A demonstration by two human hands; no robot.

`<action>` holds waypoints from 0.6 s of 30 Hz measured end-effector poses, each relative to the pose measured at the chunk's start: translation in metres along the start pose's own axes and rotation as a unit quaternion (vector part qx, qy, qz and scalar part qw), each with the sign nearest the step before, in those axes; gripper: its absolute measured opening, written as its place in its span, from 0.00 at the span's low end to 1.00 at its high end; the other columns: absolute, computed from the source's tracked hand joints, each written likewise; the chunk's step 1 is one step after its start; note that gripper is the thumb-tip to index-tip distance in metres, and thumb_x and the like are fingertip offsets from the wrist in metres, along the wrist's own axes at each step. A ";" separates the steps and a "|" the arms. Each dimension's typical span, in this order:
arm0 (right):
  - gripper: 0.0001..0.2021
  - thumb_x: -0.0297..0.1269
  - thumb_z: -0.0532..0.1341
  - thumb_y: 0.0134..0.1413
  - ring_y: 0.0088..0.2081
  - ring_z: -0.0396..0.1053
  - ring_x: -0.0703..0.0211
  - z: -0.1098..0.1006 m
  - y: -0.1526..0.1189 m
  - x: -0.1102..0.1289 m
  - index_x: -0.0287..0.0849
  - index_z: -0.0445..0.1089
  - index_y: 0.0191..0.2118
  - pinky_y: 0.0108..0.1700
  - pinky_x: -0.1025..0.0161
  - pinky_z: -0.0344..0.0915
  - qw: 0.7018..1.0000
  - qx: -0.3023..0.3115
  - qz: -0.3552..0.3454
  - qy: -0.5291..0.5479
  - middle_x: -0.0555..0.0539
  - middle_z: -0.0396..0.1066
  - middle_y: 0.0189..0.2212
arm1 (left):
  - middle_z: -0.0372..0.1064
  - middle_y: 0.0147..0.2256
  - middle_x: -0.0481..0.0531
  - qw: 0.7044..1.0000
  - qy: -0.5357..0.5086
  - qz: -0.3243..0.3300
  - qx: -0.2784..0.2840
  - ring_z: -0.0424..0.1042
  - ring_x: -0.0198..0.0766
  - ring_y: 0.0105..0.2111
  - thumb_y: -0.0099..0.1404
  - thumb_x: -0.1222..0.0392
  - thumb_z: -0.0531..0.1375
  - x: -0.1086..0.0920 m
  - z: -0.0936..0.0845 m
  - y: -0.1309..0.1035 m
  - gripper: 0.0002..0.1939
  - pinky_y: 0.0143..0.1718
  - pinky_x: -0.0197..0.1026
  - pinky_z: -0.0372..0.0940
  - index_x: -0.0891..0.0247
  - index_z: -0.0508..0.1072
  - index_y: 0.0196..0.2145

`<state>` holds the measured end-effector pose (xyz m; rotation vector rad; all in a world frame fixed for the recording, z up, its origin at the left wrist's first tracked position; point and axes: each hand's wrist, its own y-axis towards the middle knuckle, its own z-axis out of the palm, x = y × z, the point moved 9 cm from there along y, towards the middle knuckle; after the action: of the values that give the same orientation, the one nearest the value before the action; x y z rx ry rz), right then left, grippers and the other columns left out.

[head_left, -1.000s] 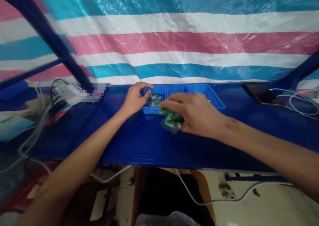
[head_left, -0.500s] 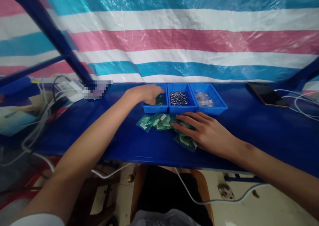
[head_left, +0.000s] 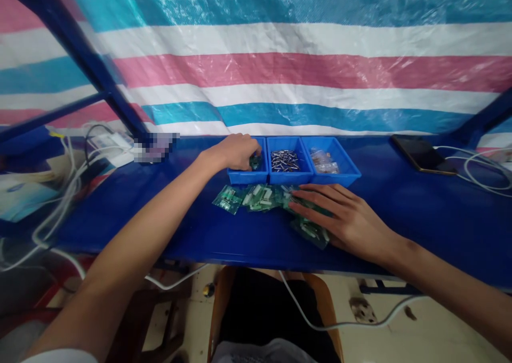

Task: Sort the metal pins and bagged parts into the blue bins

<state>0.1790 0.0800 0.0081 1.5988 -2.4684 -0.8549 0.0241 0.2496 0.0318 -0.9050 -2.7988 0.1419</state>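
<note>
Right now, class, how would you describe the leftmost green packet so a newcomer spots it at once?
Find the blue table below the striped sheet, then the left blue bin at the table's far edge. Just in front of that bin lies the leftmost packet, uncovered, unlike the packets at the other end, partly under the right hand.

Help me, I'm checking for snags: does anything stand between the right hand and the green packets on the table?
Nothing visible does: the right hand lies over some green packets, with others to its left.
</note>
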 end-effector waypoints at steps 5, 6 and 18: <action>0.28 0.16 0.56 0.56 0.59 0.76 0.37 -0.003 -0.005 -0.002 0.35 0.72 0.62 0.53 0.43 0.77 1.000 -0.021 0.003 0.004 0.36 0.79 0.58 | 0.81 0.48 0.59 0.999 -0.010 -0.022 -0.046 0.78 0.55 0.49 0.59 0.63 0.68 0.010 0.004 0.000 0.22 0.50 0.50 0.70 0.60 0.82 0.52; 0.28 0.16 0.57 0.57 0.58 0.77 0.38 -0.003 -0.006 -0.003 0.35 0.72 0.62 0.53 0.44 0.77 1.000 -0.024 0.004 0.006 0.36 0.80 0.58 | 0.82 0.48 0.58 0.998 -0.013 -0.025 -0.055 0.78 0.54 0.49 0.59 0.64 0.67 0.012 0.004 0.001 0.21 0.50 0.50 0.70 0.59 0.83 0.51; 0.26 0.17 0.58 0.58 0.59 0.76 0.38 0.003 -0.010 -0.005 0.35 0.73 0.62 0.54 0.43 0.75 0.999 -0.028 0.015 0.037 0.35 0.79 0.58 | 0.84 0.43 0.56 0.977 -0.043 -0.079 -0.192 0.80 0.53 0.48 0.65 0.64 0.65 0.032 -0.033 -0.013 0.15 0.51 0.51 0.70 0.58 0.85 0.48</action>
<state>0.1884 0.0821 0.0014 1.5414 -2.3893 -0.8374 -0.0014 0.2583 0.0713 -0.7566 -3.0215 -0.4052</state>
